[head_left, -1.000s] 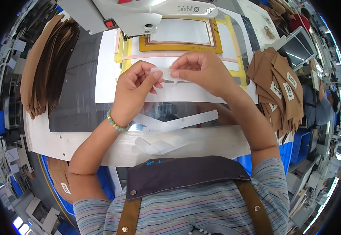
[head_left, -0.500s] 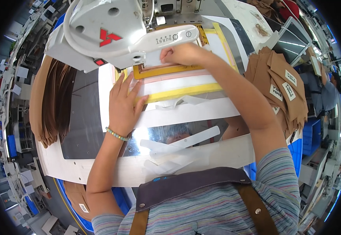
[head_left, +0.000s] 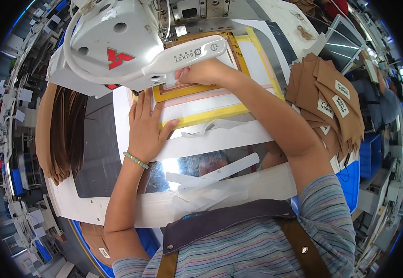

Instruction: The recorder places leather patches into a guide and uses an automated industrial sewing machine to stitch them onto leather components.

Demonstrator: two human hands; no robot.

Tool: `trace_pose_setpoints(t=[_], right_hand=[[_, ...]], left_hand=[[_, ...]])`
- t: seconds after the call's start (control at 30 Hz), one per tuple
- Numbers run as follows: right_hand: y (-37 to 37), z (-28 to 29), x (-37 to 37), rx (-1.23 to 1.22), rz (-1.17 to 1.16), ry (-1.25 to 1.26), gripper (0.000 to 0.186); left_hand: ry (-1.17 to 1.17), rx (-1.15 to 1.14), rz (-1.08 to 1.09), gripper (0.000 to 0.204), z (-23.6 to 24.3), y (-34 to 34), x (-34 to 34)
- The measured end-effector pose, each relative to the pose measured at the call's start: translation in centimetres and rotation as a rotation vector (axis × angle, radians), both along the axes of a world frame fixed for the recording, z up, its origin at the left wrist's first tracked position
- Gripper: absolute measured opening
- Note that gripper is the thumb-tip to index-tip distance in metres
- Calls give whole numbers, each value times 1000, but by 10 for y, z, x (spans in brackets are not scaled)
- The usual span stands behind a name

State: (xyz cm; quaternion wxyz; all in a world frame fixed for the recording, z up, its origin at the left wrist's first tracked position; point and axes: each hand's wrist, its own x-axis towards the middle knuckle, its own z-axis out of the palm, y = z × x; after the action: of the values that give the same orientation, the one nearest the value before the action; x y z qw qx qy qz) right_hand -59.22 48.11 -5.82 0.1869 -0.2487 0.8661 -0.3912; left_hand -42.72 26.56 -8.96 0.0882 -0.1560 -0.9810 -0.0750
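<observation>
My left hand point(head_left: 145, 126) lies flat with fingers extended on a white sheet edged with yellow tape point(head_left: 210, 115), its fingertips beside the yellow-brown rectangular frame point(head_left: 187, 92). Inside that frame, near its left side, is my right hand point(head_left: 208, 74), fingers curled and pressed together. What those fingers hold, if anything, cannot be made out. Overhead, the white sewing machine head point(head_left: 113, 39) and its light-grey handle-shaped arm point(head_left: 187, 53) partly cover the right hand and the frame.
Brown pieces hang stacked on the left point(head_left: 55, 134); labelled brown pieces point(head_left: 324, 92) lie fanned on the right. Loose translucent strips point(head_left: 220, 172) rest at the table's near edge point(head_left: 95, 206). Blue bins point(head_left: 354, 185) stand below. A dark screen point(head_left: 345, 44) is at the far right.
My right hand has moved left and slightly nearer inside the frame, its fingers still curled. The left hand stays flat on the sheet. The whole view has shifted slightly.
</observation>
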Motion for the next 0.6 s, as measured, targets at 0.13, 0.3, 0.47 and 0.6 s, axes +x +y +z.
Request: trace_pose_setpoints(t=[0.13, 0.3, 0.47, 0.6], right_hand=[[2, -3, -9, 66, 38, -12, 24], [-5, -8, -18, 168, 92, 43, 30], [19, 12, -20, 220, 147, 89, 30], [78, 56, -40, 240, 251, 54, 25]], left_hand=[[2, 2, 0, 71, 1, 2, 0], [2, -32, 6, 76, -1, 2, -2], [8, -4, 22, 77, -5, 3, -3], [40, 5, 23, 76, -7, 1, -2]])
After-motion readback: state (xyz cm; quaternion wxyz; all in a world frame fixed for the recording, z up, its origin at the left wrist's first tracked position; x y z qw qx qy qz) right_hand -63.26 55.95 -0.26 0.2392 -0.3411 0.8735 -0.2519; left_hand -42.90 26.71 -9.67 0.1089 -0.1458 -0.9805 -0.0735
